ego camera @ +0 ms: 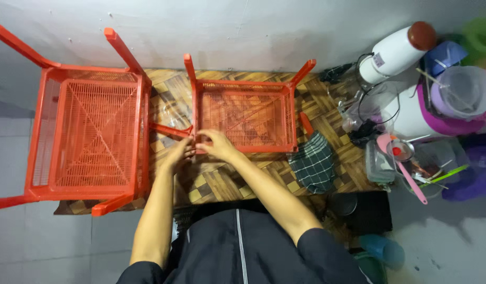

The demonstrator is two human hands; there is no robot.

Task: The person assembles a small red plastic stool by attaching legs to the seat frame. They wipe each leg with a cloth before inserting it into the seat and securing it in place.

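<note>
The large red rack (90, 139) fills the left of the frame; the smaller red rack (245, 115) sits at centre. Both hands pinch its near-left corner: left hand (178, 154), right hand (217, 144) closed on the leg post (172, 130). Best to steady the frame and push the post in squarely

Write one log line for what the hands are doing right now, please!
left hand: on loose red leg | right hand: at near corner of small red rack | big red rack: alongside, untouched
</note>
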